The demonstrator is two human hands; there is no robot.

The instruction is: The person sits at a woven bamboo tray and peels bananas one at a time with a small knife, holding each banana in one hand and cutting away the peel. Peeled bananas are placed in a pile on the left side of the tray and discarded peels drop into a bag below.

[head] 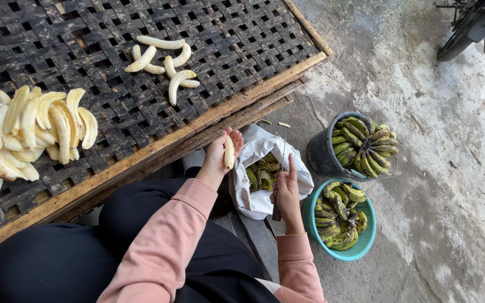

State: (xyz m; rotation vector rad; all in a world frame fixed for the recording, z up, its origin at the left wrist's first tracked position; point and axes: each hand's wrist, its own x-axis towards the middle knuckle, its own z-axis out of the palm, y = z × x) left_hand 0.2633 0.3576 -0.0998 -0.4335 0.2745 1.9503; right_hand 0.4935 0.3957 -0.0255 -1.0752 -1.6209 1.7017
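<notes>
My left hand [219,152] holds a peeled pale banana [229,151] upright, just in front of the wooden edge of a dark woven drying rack [242,33]. My right hand [287,188] grips a thin knife [283,157] over a white sack [259,147] holding green banana peels. On the rack lie a small group of peeled bananas [164,62] and, at the left, a large heap of peeled bananas [26,129].
A dark bucket [321,154] and a teal basket [366,238], both filled with unpeeled green-yellow bananas, stand on the concrete floor to my right. Part of a vehicle [475,25] shows at the top right. My legs in black trousers fill the bottom.
</notes>
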